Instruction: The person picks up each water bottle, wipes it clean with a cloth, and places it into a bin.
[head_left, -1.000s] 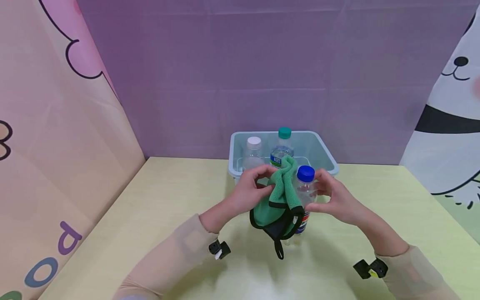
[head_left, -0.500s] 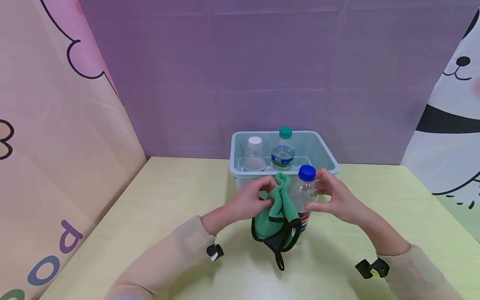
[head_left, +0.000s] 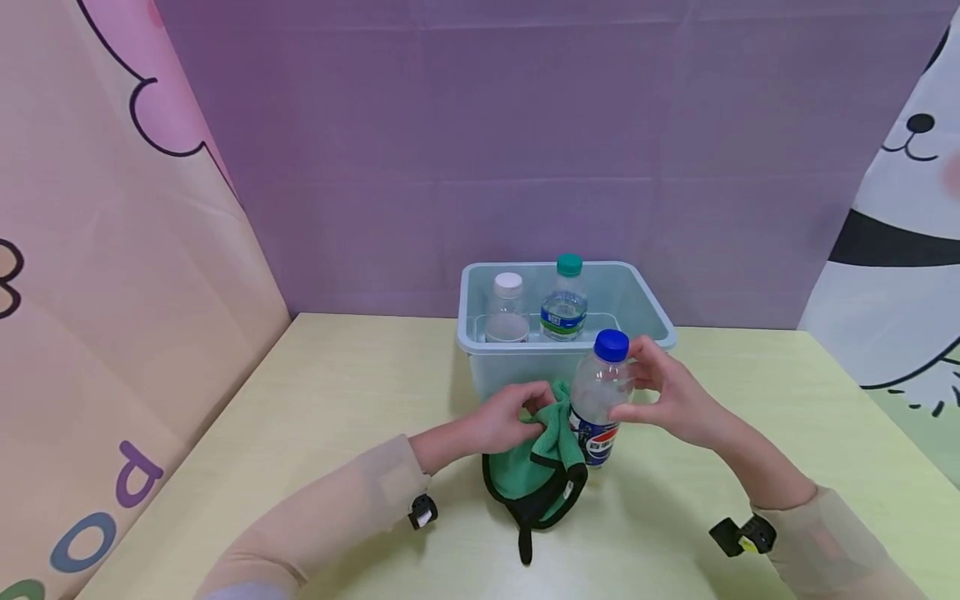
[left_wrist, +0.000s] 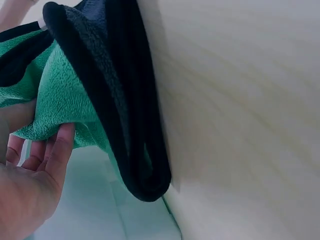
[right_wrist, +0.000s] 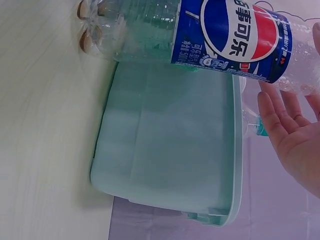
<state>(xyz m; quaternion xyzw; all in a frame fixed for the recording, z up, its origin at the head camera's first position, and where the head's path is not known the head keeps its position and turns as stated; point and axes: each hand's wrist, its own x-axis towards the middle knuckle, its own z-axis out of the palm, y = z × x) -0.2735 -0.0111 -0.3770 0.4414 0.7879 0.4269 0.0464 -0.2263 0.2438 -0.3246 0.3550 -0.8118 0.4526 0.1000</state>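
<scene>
My left hand [head_left: 501, 423] pinches a green cloth [head_left: 553, 433] with black edging and a black loop. The cloth hangs down in front of the bin, its lower part close to the table; in the left wrist view its folds [left_wrist: 67, 95] droop from the fingers. With thumb and fingers, my right hand [head_left: 675, 398] holds a clear plastic soda bottle [head_left: 596, 396] near its shoulder. It has a blue cap and a blue Pepsi label [right_wrist: 227, 37]. The bottle is nearly upright beside the cloth; whether its base touches the table I cannot tell.
Behind both hands, a light blue plastic bin [head_left: 660, 312] stands at the table's back edge. Inside it are a white-capped bottle [head_left: 507, 312] and a green-capped bottle [head_left: 565, 308]. A purple backdrop [head_left: 525, 150] rises behind the pale wooden table [head_left: 360, 400].
My left hand has lowered the cloth, then drawn it slightly left, away from the bottle, uncovering more of the label. The right hand has stayed almost still with the bottle.
</scene>
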